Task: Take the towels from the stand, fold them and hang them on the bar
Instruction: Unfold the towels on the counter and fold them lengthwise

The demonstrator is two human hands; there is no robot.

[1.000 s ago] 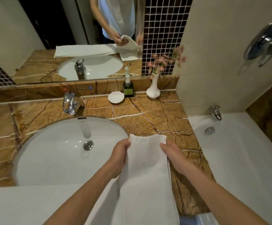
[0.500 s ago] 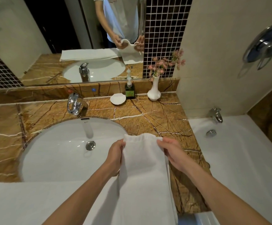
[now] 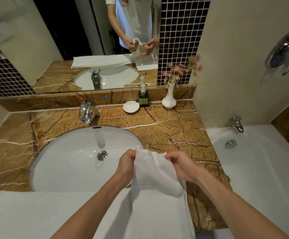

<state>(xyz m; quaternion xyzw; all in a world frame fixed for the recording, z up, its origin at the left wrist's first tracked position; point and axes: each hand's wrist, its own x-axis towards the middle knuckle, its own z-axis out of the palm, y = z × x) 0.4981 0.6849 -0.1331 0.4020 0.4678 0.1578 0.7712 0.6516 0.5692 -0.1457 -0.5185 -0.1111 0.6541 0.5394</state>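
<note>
Towel (image 3: pixel 155 171) | left hand (image 3: pixel 125 163) grips top-left corner | right hand (image 3: pixel 179 163) pinches top-right edge

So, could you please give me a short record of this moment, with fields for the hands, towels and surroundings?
left hand: grips top left corner of the held towel
right hand: grips its top right corner
held towel: white, top edge bunched between the hands, rest hanging down
other towel: white, flat across the near rim of the sink
back of counter: faucet, shell dish, soap bottle, vase of pink flowers
right of counter: bathtub
</note>
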